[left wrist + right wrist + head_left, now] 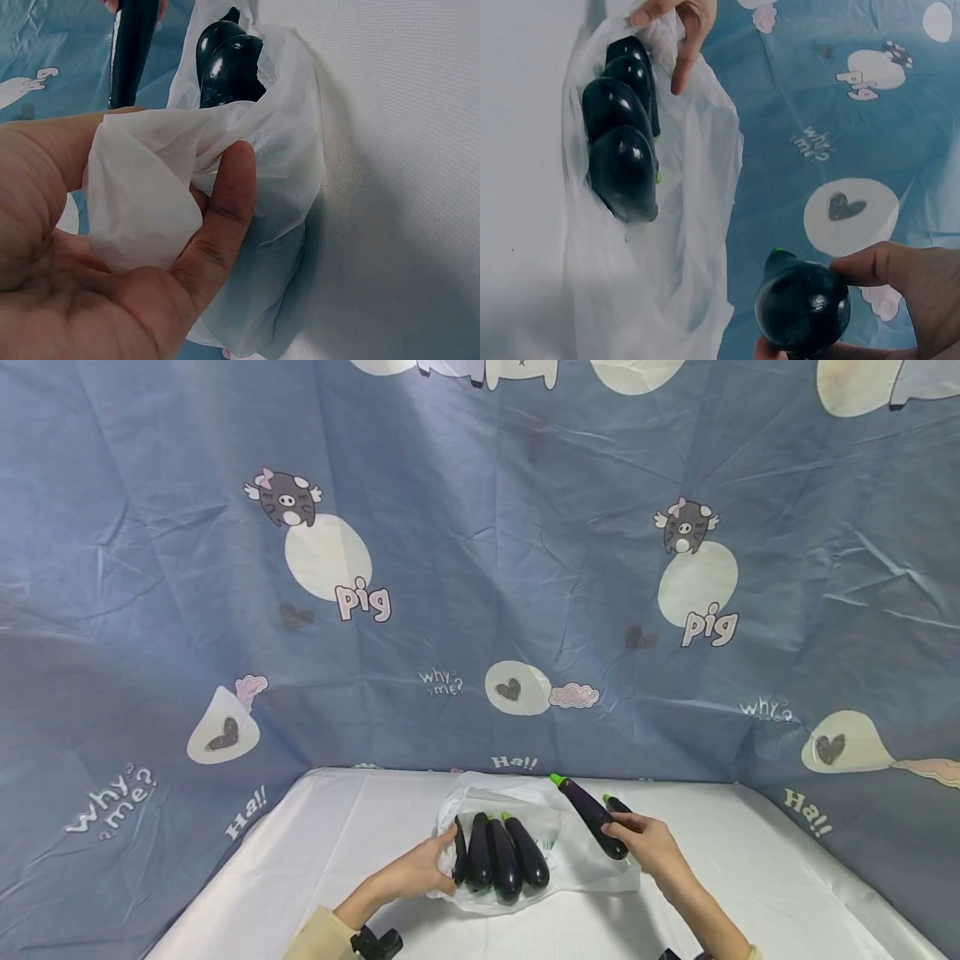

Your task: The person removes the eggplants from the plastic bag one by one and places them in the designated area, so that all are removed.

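Several dark purple eggplants [506, 860] lie side by side in a white plastic bag [592, 875], their green stem ends pointing away. My left hand [420, 868] grips the bag's left edge; in the left wrist view the bunched plastic [142, 187] sits between thumb and fingers. Over the bag's right part, my right hand [651, 845] holds another eggplant [592, 818] near its rounded end, tilted with the green stem up and to the left. Its round bottom [804, 309] faces the right wrist camera. One more eggplant [617, 804] shows partly behind that hand.
A white-covered table [330, 835] lies under everything. Behind it and at both sides hangs a blue cloth [465, 635] printed with pigs and words. A dark wrist strap [375, 943] shows on my left arm.
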`<state>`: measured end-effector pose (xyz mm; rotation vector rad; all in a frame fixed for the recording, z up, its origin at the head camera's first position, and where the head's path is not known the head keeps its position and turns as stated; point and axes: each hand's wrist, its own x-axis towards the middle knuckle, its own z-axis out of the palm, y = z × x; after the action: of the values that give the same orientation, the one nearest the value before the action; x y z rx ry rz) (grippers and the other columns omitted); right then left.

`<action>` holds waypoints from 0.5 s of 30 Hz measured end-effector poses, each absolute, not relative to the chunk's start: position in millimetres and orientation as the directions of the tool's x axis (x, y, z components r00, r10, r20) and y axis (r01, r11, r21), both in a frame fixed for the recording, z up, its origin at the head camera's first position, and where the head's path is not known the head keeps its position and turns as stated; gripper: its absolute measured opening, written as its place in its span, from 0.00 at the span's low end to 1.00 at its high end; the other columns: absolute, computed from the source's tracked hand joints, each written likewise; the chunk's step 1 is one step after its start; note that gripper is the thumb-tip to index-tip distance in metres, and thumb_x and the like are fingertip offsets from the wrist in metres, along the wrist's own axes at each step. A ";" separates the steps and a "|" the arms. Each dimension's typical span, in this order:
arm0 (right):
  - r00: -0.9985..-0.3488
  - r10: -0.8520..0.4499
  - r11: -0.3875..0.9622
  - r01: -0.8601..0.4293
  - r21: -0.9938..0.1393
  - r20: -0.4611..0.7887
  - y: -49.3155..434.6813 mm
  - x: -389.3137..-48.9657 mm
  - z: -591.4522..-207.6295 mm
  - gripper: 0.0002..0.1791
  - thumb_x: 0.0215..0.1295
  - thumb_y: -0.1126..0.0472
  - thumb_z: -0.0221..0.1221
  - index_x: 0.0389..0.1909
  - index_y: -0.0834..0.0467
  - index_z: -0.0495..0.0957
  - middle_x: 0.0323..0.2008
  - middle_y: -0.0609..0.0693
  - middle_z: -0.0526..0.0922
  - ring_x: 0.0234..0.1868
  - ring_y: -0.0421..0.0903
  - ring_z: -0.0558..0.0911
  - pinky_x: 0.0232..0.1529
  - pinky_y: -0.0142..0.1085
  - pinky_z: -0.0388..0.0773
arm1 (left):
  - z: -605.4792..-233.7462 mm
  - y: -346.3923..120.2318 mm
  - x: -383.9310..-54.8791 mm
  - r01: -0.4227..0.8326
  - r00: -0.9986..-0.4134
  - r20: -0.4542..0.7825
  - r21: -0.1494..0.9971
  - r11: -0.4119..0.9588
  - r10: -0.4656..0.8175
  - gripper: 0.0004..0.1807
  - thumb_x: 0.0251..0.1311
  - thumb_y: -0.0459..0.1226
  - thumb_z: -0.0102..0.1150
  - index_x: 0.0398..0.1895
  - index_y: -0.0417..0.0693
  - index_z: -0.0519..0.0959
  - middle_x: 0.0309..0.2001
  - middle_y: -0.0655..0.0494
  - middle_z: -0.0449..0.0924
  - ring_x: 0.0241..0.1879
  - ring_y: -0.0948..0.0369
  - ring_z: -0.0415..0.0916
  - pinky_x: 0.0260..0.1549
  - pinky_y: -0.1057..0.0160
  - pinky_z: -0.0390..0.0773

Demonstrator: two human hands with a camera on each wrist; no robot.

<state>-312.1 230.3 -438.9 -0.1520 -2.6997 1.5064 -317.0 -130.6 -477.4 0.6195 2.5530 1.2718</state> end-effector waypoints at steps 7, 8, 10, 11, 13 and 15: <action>-0.991 0.129 0.522 0.081 -0.849 -0.015 241.4 -316.2 -437.1 0.32 0.60 0.46 0.60 0.58 0.65 0.75 0.56 0.65 0.79 0.54 0.58 0.80 0.52 0.49 0.76 | -475.0 -130.5 -315.7 0.258 -0.888 -0.019 0.806 0.533 0.459 0.56 0.37 0.29 0.67 0.72 0.25 0.48 0.72 0.27 0.49 0.71 0.36 0.50 0.64 0.38 0.58; -0.991 0.131 0.521 0.082 -0.850 -0.015 243.3 -316.8 -436.6 0.33 0.60 0.46 0.60 0.59 0.65 0.75 0.56 0.65 0.79 0.54 0.59 0.80 0.52 0.50 0.76 | -474.6 -130.5 -315.4 0.257 -0.889 -0.018 0.808 0.531 0.458 0.56 0.37 0.29 0.67 0.72 0.25 0.48 0.72 0.28 0.49 0.71 0.36 0.50 0.64 0.38 0.58; -0.991 0.132 0.513 0.085 -0.854 -0.019 247.4 -318.6 -436.3 0.33 0.61 0.46 0.60 0.59 0.67 0.74 0.56 0.66 0.78 0.54 0.59 0.79 0.53 0.51 0.76 | -474.4 -130.6 -315.2 0.258 -0.889 -0.017 0.807 0.531 0.458 0.56 0.36 0.29 0.67 0.72 0.25 0.48 0.72 0.28 0.49 0.71 0.37 0.51 0.64 0.38 0.58; -0.991 0.133 0.512 0.085 -0.854 -0.019 249.5 -319.5 -436.2 0.33 0.62 0.46 0.59 0.59 0.67 0.74 0.56 0.66 0.78 0.55 0.60 0.79 0.53 0.51 0.76 | -474.4 -130.8 -315.1 0.261 -0.889 -0.014 0.806 0.531 0.458 0.56 0.36 0.29 0.67 0.72 0.25 0.48 0.72 0.28 0.49 0.71 0.37 0.51 0.64 0.38 0.58; -0.989 0.146 0.507 0.094 -0.857 -0.022 253.7 -321.0 -435.8 0.33 0.62 0.46 0.59 0.59 0.67 0.74 0.57 0.66 0.78 0.55 0.59 0.79 0.53 0.51 0.75 | -474.3 -131.0 -315.0 0.261 -0.889 -0.012 0.807 0.530 0.457 0.56 0.36 0.29 0.67 0.71 0.25 0.48 0.72 0.27 0.49 0.71 0.36 0.51 0.64 0.38 0.58; -0.988 0.153 0.501 0.098 -0.860 -0.024 258.0 -322.3 -435.5 0.33 0.62 0.46 0.58 0.60 0.68 0.73 0.57 0.67 0.77 0.57 0.61 0.77 0.55 0.53 0.74 | -474.5 -131.2 -315.2 0.263 -0.889 -0.011 0.806 0.530 0.458 0.56 0.36 0.29 0.67 0.71 0.25 0.48 0.72 0.27 0.49 0.70 0.37 0.51 0.64 0.38 0.58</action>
<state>-322.3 258.0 -435.5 -0.2237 -2.6736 1.5256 -315.2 -131.2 -474.5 0.6105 2.5484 1.2861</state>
